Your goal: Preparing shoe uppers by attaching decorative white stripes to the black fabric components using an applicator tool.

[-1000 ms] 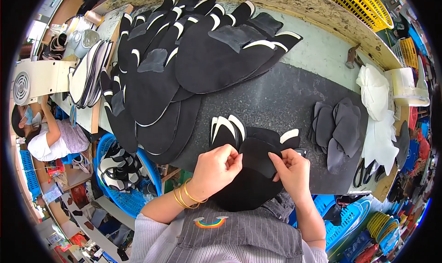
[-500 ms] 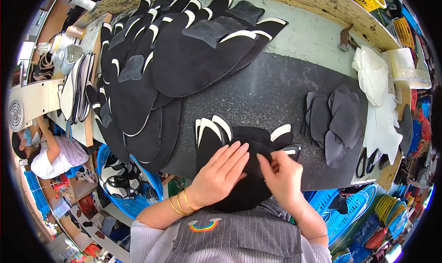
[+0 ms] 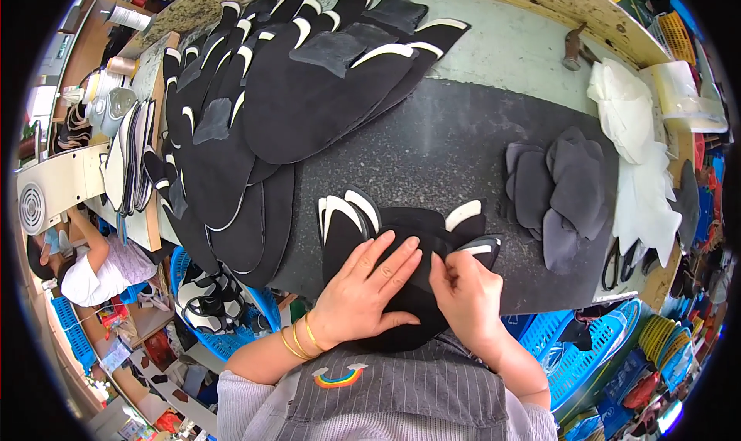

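Note:
In front of me lie several black shoe-upper pieces (image 3: 337, 252) with white curved edges, stacked close to the mat's near edge. My left hand (image 3: 372, 287) rests flat on the top piece, fingers stretched and thumb out to the side. Beside it, my right hand (image 3: 468, 290) is closed, thumb and forefinger pinched together over the middle of the same piece. Whatever lies between those fingertips is too small or hidden to name. A gold-bangled wrist belongs to the left hand.
Larger overlapping black upper pieces (image 3: 309, 117) cover the far left. Dark grey patches (image 3: 575, 190) are piled right on the black mat (image 3: 432, 148). A hammer (image 3: 573, 47), white sheets (image 3: 644, 202) and scissors (image 3: 614, 265) lie beyond. Blue baskets (image 3: 583, 368) stand below. A person (image 3: 100, 263) sits left.
My left fingers have spread apart, with the thumb now out to the side. My right hand has shifted slightly left, its fingers more tightly closed. The whole view has moved a little.

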Demonstrator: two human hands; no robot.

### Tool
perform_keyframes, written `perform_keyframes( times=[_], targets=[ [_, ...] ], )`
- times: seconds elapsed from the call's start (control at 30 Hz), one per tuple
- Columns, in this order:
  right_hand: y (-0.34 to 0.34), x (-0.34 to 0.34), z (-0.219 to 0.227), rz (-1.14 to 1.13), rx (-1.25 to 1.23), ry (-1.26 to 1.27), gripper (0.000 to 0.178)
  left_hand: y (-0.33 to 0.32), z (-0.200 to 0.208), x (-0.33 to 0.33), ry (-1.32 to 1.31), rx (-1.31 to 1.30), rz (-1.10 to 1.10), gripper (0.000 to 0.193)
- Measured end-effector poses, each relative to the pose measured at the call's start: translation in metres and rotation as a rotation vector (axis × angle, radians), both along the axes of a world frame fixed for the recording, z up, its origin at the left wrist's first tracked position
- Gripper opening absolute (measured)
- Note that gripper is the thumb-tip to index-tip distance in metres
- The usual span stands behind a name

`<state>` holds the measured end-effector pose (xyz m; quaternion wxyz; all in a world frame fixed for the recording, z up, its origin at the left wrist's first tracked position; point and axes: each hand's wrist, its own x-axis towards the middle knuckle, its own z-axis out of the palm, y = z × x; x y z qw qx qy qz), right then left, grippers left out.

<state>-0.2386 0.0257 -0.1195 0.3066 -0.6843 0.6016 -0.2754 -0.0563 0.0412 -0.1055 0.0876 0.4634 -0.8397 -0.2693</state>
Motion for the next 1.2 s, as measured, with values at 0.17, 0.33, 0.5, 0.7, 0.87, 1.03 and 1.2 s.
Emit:
perform_keyframes(
  times=[0.17,0.33,0.5,0.7,0.87,1.03,1.2],
  targets=[
    [-0.021,-0.035,0.016,-0.159,-0.055,0.221,0.019,-0.021,0.011,0.016,0.102,-0.086,-0.043,0.059],
    [-0.056,-0.129,0.014,-0.155,-0.421,0.503,0.024,-0.112,0.006,0.075,-0.191,-0.658,0.46,0.061],
    [-0.057,-0.133,0.015,-0.028,-0.377,0.527,0.03,-0.124,0.0,0.098,-0.218,-0.418,0.303,0.055],
    [-0.051,-0.127,0.006,-0.228,-0.503,0.395,0.019,-0.129,-0.007,0.106,-0.224,-0.428,0.299,0.066],
    [-0.034,-0.111,0.025,-0.287,-0.508,0.179,0.013,-0.14,0.004,0.113,-0.119,-0.357,0.288,0.052],
    [-0.024,-0.106,0.029,-0.283,-0.546,0.078,0.012,-0.148,0.039,0.116,0.144,-0.732,0.649,0.016],
    [-0.011,-0.118,0.026,-0.491,-0.458,-0.195,0.015,-0.06,0.116,0.042,0.042,-1.109,0.227,0.032]
  ],
)
